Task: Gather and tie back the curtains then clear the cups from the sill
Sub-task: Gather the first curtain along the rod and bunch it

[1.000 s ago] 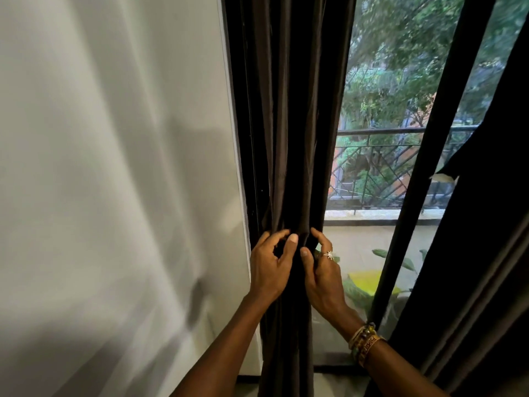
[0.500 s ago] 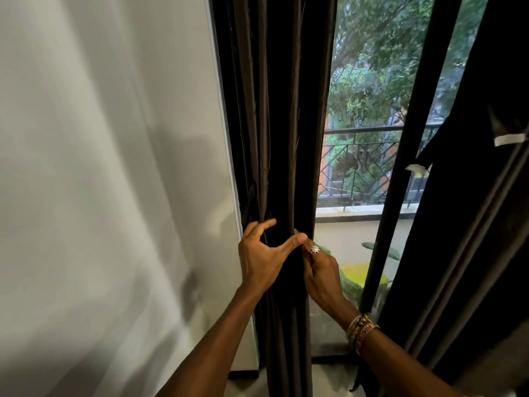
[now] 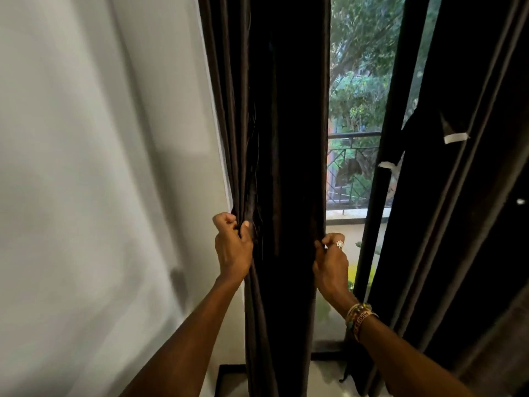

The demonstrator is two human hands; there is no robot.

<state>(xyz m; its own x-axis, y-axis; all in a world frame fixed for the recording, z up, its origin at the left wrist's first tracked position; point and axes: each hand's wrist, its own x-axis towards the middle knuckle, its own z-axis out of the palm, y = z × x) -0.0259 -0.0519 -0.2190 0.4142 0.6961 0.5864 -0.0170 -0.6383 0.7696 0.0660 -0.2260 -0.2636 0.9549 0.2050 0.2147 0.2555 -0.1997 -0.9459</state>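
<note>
At far left we see a plain white wall [image 3: 100, 167], blurred and shadowed. Next to it hangs the left curtain [image 3: 286, 138], dark brown, falling in long folds from the top of the view down to the floor [image 3: 323, 379].

Our left hand [image 3: 233, 247] has the curtain's wall-side edge. Its fingers are curled tight round a bunch of folds and the thumb presses on the cloth from the front. The forearm reaches up from the bottom of the view.

Our right hand [image 3: 330, 262] is on the curtain's other edge, at a slightly lower height. The thumb and forefinger pinch that edge. A ring [image 3: 339, 244] shows on one finger and bangles [image 3: 359, 315] sit on the wrist. The two hands are well apart, with the width of the gathered curtain between them.

Right of that hand is a strip of glass [image 3: 355, 96]. Through it we see green trees [image 3: 363, 38] and a dark railing [image 3: 352, 135]. A dark post [image 3: 380, 196] runs up beside the glass.

The right curtain [image 3: 458, 224] fills the far right, loose and in broad folds. Small white tags [image 3: 456, 137] show on it near its inner edge; we cannot tell what they are.
</note>
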